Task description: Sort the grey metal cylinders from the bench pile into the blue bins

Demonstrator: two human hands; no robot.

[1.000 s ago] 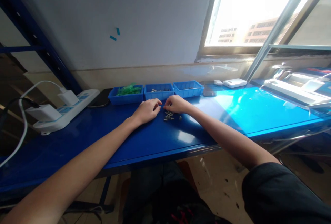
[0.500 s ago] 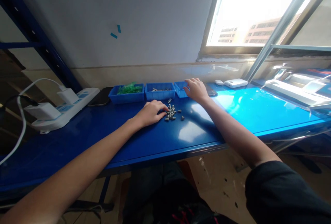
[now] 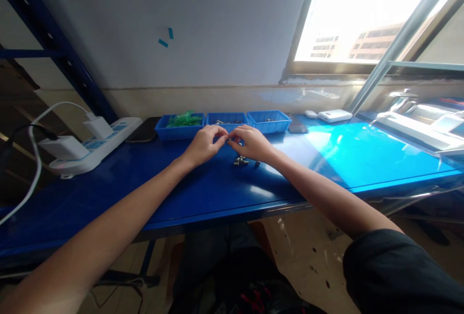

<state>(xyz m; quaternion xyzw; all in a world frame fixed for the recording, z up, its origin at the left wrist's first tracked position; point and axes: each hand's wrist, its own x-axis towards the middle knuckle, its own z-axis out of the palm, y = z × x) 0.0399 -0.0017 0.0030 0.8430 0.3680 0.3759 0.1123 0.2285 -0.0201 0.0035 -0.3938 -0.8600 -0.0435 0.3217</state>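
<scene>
My left hand (image 3: 206, 144) and my right hand (image 3: 251, 143) meet above the blue table, thumb and fingers pinched together tip to tip. A small metal bolt (image 3: 229, 139) shows between the fingertips, held by my left hand. Whatever my right fingertips pinch is too small and covered to make out. Just below my right hand, several loose short bolts (image 3: 239, 161) lie in a pile, partly hidden by that hand. One more bolt (image 3: 257, 163) lies a little to the right of them.
Behind my hands stand three blue bins: one with green plastic pieces (image 3: 184, 119), a middle bin (image 3: 217, 116) with metal parts, and a right bin (image 3: 271, 124) with small parts. A phone (image 3: 143, 131) and power strip (image 3: 97, 152) lie left; white devices (image 3: 334, 115) sit right.
My right hand has come out of the right bin and moved left to meet my left hand. My left hand has lifted from the bolt pile with a bolt.
</scene>
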